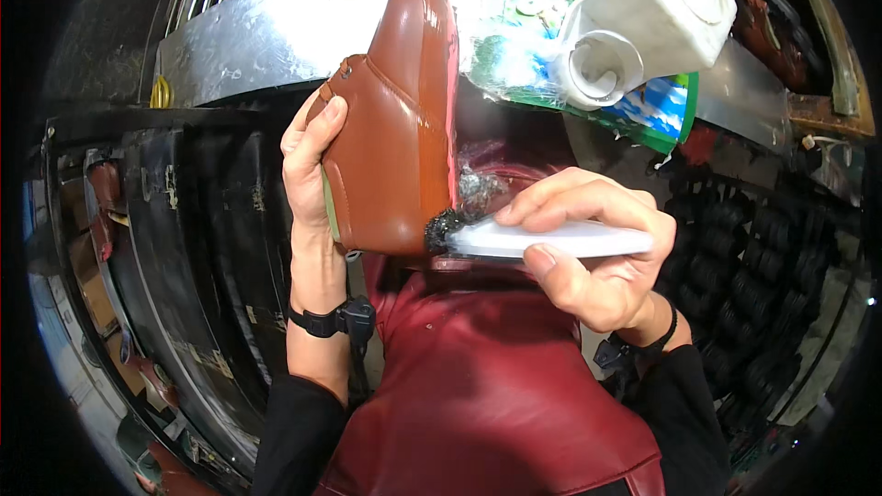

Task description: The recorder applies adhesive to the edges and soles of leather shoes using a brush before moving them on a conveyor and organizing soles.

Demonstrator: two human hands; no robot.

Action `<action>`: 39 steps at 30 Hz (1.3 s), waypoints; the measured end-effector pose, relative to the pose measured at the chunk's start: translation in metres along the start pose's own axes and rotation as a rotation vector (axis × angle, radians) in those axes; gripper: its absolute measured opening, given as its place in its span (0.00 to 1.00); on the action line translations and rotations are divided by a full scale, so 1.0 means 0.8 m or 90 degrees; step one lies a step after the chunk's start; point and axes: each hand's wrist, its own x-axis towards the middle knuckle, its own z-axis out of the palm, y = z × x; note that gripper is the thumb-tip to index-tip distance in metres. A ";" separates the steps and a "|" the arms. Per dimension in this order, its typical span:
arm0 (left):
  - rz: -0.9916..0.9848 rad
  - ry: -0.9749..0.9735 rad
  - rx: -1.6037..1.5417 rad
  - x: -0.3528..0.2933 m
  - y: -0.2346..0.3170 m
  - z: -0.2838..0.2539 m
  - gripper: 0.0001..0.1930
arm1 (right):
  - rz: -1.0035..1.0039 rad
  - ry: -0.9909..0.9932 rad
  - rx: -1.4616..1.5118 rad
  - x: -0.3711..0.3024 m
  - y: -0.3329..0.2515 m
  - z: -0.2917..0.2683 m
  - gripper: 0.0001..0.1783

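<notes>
A brown leather boot upper (395, 147) stands over my lap, its toe pointing away from me. My left hand (312, 156) grips it at the lace side, with the thumb near the eyelets. Along its right edge runs a pinkish strip (452, 110). My right hand (606, 243) is closed around the white handle of a brush (551, 239). The brush's black bristles (443, 231) touch the lower right corner of the boot, at the end of the pinkish strip.
Ahead, a metal worktop (276, 32) carries a green-edged board (678, 129) smeared with white. On the board a white plastic container (634, 18) lies tipped, its round mouth toward me. A dark red apron (496, 377) covers my lap. Black racks (184, 248) stand at the left.
</notes>
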 end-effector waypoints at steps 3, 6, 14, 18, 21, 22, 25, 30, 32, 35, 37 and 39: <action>-0.065 0.030 -0.107 -0.004 0.000 0.002 0.20 | -0.036 -0.055 -0.013 0.015 -0.010 -0.009 0.12; -0.132 -0.011 -0.317 -0.009 -0.003 0.012 0.20 | -0.079 -0.125 0.015 0.036 -0.008 -0.021 0.15; 0.059 0.106 0.006 -0.023 -0.019 0.058 0.19 | -0.134 -0.196 -0.012 0.120 0.029 -0.060 0.17; -0.011 0.087 -0.112 -0.015 -0.023 0.040 0.18 | 0.103 0.024 0.199 0.146 0.089 -0.056 0.10; -0.047 0.073 -0.296 -0.006 -0.012 0.038 0.19 | 0.200 0.188 0.327 0.088 0.092 -0.019 0.11; 0.022 0.106 -0.186 -0.006 -0.003 0.025 0.20 | 0.249 0.219 0.399 0.065 0.084 0.002 0.11; 0.150 0.182 0.069 0.009 0.044 0.006 0.22 | 0.389 0.213 0.459 0.023 0.076 0.023 0.13; 0.354 0.301 0.317 0.126 0.112 -0.050 0.20 | 0.363 0.376 0.398 0.052 0.093 0.015 0.13; 0.433 0.342 0.436 0.198 0.161 -0.077 0.19 | 0.317 0.407 0.369 0.053 0.069 -0.001 0.11; 0.342 0.535 0.780 0.312 0.231 -0.131 0.28 | 0.328 0.397 0.336 0.064 0.074 -0.003 0.13; 0.212 0.637 0.966 0.374 0.275 -0.144 0.28 | 0.328 0.387 0.317 0.071 0.078 -0.003 0.13; 0.147 0.615 1.031 0.426 0.293 -0.142 0.27 | 0.324 0.386 0.294 0.075 0.079 -0.008 0.13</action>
